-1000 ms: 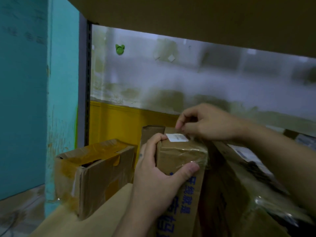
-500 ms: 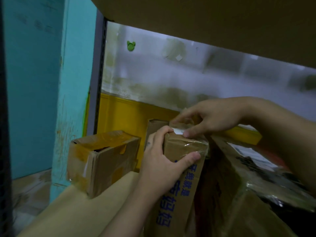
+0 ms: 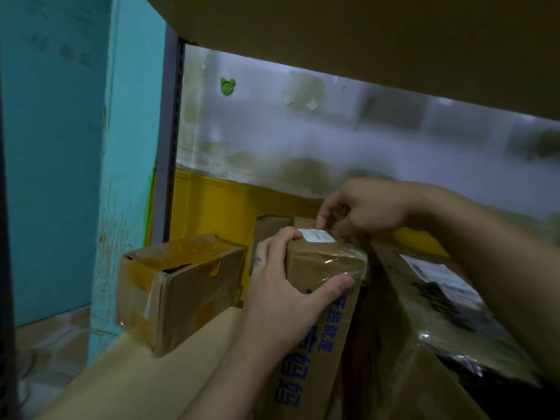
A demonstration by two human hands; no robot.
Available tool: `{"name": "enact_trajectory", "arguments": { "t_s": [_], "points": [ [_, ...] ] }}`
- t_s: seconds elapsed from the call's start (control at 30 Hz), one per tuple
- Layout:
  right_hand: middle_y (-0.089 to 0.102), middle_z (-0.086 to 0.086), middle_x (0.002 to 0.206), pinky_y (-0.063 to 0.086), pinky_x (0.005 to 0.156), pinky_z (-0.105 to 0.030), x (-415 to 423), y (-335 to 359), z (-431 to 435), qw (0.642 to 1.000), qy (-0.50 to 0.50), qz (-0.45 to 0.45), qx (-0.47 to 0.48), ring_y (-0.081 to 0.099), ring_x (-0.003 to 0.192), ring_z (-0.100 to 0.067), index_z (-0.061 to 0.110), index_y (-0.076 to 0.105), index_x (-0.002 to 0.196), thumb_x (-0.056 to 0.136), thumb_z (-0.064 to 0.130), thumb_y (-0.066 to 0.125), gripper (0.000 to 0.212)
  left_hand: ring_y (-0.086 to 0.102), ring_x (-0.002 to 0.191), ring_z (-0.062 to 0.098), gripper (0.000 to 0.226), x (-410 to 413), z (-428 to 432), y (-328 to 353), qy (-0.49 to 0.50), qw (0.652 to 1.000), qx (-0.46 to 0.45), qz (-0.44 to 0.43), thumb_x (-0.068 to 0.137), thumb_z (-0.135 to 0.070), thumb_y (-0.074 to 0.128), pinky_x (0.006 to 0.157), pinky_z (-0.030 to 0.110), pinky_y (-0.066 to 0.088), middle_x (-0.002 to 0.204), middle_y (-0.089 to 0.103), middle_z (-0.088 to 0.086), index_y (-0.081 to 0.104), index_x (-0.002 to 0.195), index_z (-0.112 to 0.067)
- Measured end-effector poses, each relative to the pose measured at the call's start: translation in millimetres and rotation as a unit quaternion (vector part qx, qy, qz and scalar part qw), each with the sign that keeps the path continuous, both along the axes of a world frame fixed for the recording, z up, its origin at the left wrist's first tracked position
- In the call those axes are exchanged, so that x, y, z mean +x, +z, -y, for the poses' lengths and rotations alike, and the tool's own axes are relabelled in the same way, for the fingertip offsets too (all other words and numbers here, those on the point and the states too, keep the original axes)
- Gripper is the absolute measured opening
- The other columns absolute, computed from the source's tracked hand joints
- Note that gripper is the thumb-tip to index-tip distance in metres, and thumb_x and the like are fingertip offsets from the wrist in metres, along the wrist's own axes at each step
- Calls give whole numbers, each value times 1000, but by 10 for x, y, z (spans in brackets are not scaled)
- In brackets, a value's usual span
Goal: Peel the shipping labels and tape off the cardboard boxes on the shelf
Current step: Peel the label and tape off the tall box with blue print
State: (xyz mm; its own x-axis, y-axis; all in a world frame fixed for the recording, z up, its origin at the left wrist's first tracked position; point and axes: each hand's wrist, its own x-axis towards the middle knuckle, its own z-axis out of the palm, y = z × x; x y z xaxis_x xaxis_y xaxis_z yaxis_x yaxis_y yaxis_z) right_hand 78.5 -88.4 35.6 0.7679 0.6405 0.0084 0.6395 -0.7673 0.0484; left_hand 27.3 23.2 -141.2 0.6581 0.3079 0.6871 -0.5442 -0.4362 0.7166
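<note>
A stained white wall [image 3: 303, 140] rises behind and above the right hand [image 3: 363, 207]; high on it, up and to the left of that hand, sits a small green bear-shaped piece [image 3: 227, 85]; closer above the hand is a small square paper scrap [image 3: 312, 105]; a yellow band [image 3: 212, 207] runs along the wall's foot, just left of the right hand and above the left hand [image 3: 281, 286]; well left of the left hand stands a teal pillar [image 3: 127, 177], with a teal wall [image 3: 51, 147] beyond it; a pale scuffed floor [image 3: 45, 344] lies low at that hand's far left.
</note>
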Motion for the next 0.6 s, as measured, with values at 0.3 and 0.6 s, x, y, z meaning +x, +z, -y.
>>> {"name": "enact_trajectory", "arguments": {
  "t_s": [0.3,0.6],
  "points": [
    [59,17,53,36,45,-5,10,-143,-71,993,25,98,60,54,51,10,26,71,79,83,8,63,20,46,108,-5,77,-41,1,-29,7,1000,-1,21,57,-76,68,82,13,42,121,41,-19,39,123,-48],
    [59,23,46,40,48,-8,56,-206,-25,990,32,69,117,56,46,7,23,71,75,80,3,62,22,46,109,-6,76,-17,25,-56,24,999,-3,32,51,-81,65,84,15,42,117,40,-26,39,118,-55]
  ]
}}
